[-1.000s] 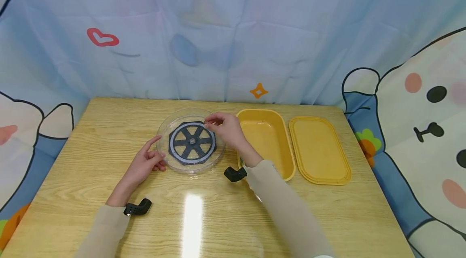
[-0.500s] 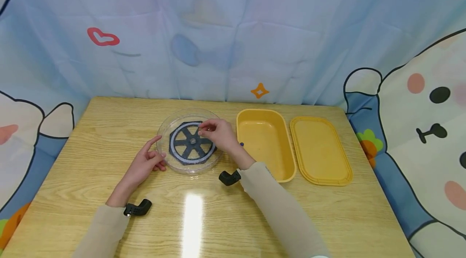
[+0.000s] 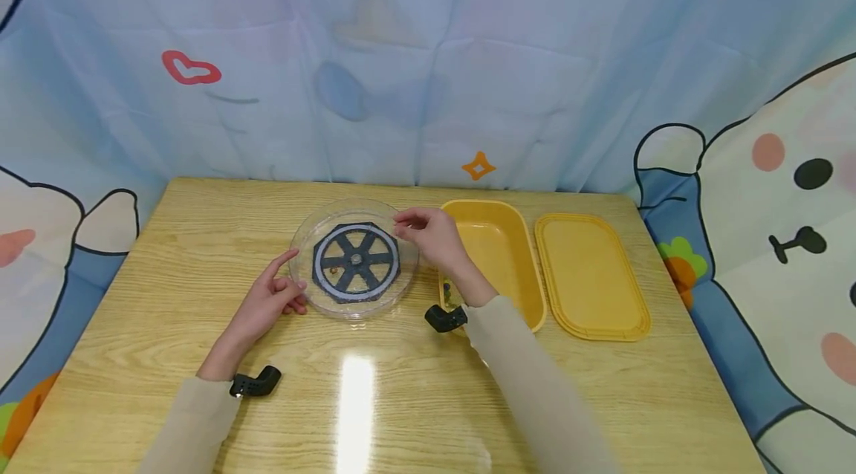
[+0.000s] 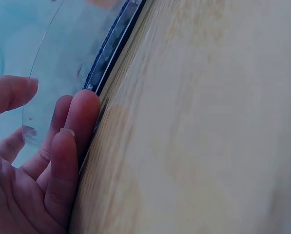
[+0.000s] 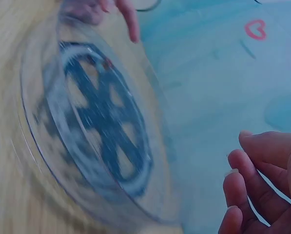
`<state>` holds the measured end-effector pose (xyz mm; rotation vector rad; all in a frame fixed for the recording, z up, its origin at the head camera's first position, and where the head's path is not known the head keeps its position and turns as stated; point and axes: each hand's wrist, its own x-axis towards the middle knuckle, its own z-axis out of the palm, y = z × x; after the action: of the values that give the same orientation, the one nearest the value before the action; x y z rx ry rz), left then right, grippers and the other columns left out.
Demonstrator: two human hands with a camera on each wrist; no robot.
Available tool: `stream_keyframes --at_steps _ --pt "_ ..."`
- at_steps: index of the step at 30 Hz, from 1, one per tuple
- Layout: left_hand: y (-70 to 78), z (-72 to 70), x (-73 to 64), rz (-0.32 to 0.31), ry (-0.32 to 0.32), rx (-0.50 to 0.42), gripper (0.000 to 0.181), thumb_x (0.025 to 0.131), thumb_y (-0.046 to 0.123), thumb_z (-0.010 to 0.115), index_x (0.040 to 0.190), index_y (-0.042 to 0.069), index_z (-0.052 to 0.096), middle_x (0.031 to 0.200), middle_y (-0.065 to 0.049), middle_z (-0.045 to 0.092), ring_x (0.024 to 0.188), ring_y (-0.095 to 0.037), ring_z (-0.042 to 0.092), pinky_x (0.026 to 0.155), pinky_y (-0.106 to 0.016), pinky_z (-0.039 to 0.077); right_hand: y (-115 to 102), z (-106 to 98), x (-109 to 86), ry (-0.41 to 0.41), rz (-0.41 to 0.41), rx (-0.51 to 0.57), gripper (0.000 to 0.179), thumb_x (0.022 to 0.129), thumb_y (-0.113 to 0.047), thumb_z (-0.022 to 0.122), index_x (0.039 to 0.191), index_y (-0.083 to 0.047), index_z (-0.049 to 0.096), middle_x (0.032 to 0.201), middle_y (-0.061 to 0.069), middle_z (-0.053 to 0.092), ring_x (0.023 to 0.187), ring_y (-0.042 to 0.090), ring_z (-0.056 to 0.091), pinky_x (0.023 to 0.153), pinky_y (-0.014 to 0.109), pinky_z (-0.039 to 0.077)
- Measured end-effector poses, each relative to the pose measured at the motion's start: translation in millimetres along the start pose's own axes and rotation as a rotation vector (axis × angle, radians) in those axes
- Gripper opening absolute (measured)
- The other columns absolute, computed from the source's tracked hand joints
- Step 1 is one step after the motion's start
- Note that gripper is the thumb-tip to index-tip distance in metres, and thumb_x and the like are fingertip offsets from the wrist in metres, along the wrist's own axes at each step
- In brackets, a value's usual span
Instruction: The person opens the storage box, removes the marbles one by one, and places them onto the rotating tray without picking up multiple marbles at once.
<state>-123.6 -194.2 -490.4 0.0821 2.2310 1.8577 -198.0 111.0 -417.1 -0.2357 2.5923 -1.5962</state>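
A round clear dish (image 3: 354, 313) stands on the table, with a dark wheel shape (image 3: 357, 259) of several spokes and a pale ring showing through it. A tiny orange-brown piece (image 3: 334, 270) shows between two spokes on the left. My left hand (image 3: 266, 297) rests at the dish's left side, index finger and thumb touching the rim, the other fingers (image 4: 82, 112) low beside the wall. Over the dish's right rim is my right hand (image 3: 428, 236). Its thumb and fingertips (image 5: 238, 161) are near each other, nothing visible between them.
A yellow tub (image 3: 498, 258) stands right of the dish, partly under my right wrist; small dark and greenish pieces (image 3: 447, 293) lie at its left side. Farther right lies a yellow lid (image 3: 591, 277). A printed curtain (image 3: 374, 117) hangs behind the table.
My right hand moved left over the wheel, then back right to the rim. The orange-brown piece now shows between the spokes, where none showed before. My left hand stayed put.
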Motion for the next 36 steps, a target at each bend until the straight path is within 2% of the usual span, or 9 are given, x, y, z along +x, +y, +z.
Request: stream_keyframes --at_steps 4,9,13,17,22,27,32,36 --pt "-0.3 0.2 0.8 -0.001 -0.003 -0.006 0.066 0.103 0.013 0.056 0.159 0.015 0.021 0.087 -0.018 0.068 0.073 -0.028 0.069 0.066 -0.029 0.052 6.3 -24.9 -3.8 0.045 0.02 0.031 0.021 0.093 -0.012 0.071 0.112 -0.003 0.073 0.099 0.008 0.07 0.091 0.024 0.064 0.081 0.039 0.053" --pt "-0.5 0.0 0.9 -0.001 0.001 0.003 0.066 0.102 0.013 0.056 0.159 0.015 0.022 0.087 -0.018 0.068 0.073 -0.027 0.069 0.066 -0.029 0.052 19.8 -53.2 -5.7 0.05 0.053 0.079 0.022 0.094 -0.013 0.071 0.113 -0.002 0.072 0.105 0.011 0.07 0.098 0.026 0.065 0.091 0.049 0.05" --pt "-0.9 0.0 1.0 0.002 0.001 0.002 0.066 0.102 0.013 0.056 0.159 0.015 0.023 0.087 -0.019 0.068 0.073 -0.028 0.069 0.066 -0.029 0.052 32.7 -69.9 -4.8 0.036 0.069 0.107 0.025 0.093 -0.011 0.071 0.114 0.002 0.07 0.109 0.016 0.069 0.1 0.029 0.064 0.094 0.054 0.049" --pt "-1.5 -0.2 1.1 0.0 0.001 -0.004 0.066 0.102 0.012 0.056 0.159 0.015 0.022 0.087 -0.019 0.068 0.073 -0.028 0.069 0.065 -0.029 0.052 45.8 -81.3 -3.0 0.009 0.09 0.031 0.027 0.094 -0.011 0.071 0.116 0.003 0.069 0.11 0.015 0.069 0.101 0.028 0.063 0.093 0.052 0.049" --pt "-1.2 0.3 0.9 -0.007 0.0 0.008 0.066 0.102 0.013 0.056 0.159 0.015 0.023 0.087 -0.017 0.068 0.073 -0.027 0.069 0.066 -0.03 0.052 57.9 -88.0 -3.5 -0.099 0.149 -0.085 0.029 0.093 -0.01 0.071 0.118 0.002 0.069 0.108 0.013 0.071 0.097 0.026 0.064 0.088 0.046 0.05" --pt "-2.3 0.3 2.5 -0.009 -0.002 0.007 0.064 0.103 0.012 0.055 0.158 0.014 0.023 0.087 -0.017 0.068 0.073 -0.027 0.069 0.065 -0.029 0.052 69.4 -88.1 -3.5 -0.253 0.215 -0.097 0.032 0.091 -0.01 0.072 0.122 -0.001 0.069 0.113 0.012 0.071 0.101 0.023 0.063 0.082 0.036 0.047" --pt "-0.8 0.9 2.1 -0.011 -0.002 0.004 0.064 0.103 0.011 0.055 0.158 0.013 0.023 0.087 -0.018 0.068 0.073 -0.027 0.069 0.066 -0.03 0.052 75.8 -85.3 -2.2 -0.367 0.234 -0.095 0.037 0.09 -0.012 0.073 0.125 -0.002 0.068 0.125 0.013 0.066 0.114 0.026 0.058 0.095 0.038 0.045" --pt "-2.8 0.4 1.7 0.006 0.001 0.007 0.064 0.102 0.014 0.056 0.158 0.015 0.024 0.086 -0.016 0.068 0.073 -0.026 0.069 0.065 -0.029 0.052 75.5 -81.9 -2.0 -0.394 0.22 -0.135 0.035 0.089 -0.011 0.074 0.123 -0.001 0.069 0.125 0.013 0.065 0.116 0.028 0.057 0.103 0.043 0.042"
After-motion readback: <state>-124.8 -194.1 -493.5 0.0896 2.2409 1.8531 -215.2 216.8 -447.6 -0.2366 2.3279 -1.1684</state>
